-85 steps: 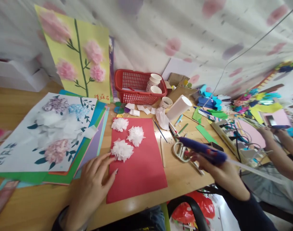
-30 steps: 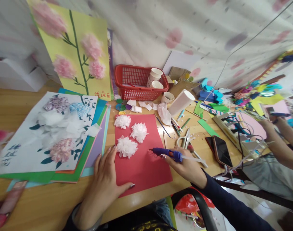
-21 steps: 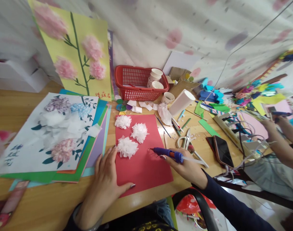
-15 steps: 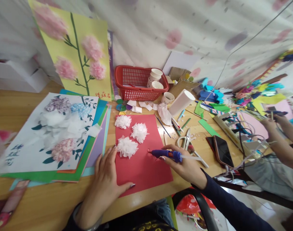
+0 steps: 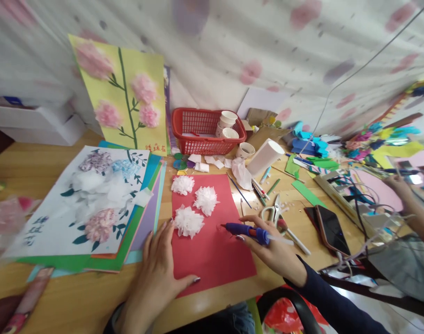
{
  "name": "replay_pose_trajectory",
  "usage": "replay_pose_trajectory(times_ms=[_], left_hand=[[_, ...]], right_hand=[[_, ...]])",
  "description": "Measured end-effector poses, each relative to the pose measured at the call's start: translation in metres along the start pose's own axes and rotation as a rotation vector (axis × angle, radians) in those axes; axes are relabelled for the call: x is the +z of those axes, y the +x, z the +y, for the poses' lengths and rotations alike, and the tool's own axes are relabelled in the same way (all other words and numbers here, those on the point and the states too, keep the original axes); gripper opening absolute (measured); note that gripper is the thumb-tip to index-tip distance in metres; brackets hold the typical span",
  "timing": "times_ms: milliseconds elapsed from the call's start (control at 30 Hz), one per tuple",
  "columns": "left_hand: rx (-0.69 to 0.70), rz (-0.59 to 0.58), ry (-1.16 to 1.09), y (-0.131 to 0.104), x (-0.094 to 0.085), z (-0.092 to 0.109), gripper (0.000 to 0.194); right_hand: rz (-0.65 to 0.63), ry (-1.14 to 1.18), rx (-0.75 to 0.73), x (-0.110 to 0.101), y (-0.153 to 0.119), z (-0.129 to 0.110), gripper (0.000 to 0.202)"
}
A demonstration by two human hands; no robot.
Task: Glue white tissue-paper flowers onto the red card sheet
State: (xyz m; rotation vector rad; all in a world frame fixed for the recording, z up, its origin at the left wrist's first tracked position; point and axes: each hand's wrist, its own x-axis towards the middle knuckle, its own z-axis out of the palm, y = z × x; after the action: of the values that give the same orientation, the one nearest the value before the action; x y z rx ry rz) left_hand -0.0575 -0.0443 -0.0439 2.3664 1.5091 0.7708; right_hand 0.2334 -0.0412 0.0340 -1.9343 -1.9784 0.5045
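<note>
Glue gun [image 5: 244,231] in the right hand [image 5: 276,250], over red paper [image 5: 212,264]

In the head view, the right hand wraps the gun's body; the left hand [image 5: 158,266], apart from it, lies spread, thumb on the paper, fingers beside a white flower [image 5: 189,222]. The nozzle [image 5: 227,227] points leftward between the hands, the long axis running nearly crosswise, with the glue stick [image 5: 282,240] trailing rightward. The gun is likely light, stiff and hot-tipped, best gripped behind the nozzle. Whether its tip touches paper, I cannot tell.

A red basket [image 5: 205,146] holds paper cups [image 5: 228,118] beside a yellow flower picture [image 5: 124,95]
</note>
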Motion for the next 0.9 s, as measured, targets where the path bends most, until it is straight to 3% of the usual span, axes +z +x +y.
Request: replay_pose_trajectory(times_ms=[133, 900], left_hand=[[-0.018, -0.005, 0.000, -0.0001, -0.0003, 0.0013, 0.129], [-0.041, -0.017, -0.035, 0.0007, -0.0034, 0.0036, 0.127]], right_hand=[[-0.007, 0.010, 0.011, -0.0026, 0.0020, -0.0027, 0.046], [-0.014, 0.038, -0.001, -0.0019, -0.0042, -0.0017, 0.038]])
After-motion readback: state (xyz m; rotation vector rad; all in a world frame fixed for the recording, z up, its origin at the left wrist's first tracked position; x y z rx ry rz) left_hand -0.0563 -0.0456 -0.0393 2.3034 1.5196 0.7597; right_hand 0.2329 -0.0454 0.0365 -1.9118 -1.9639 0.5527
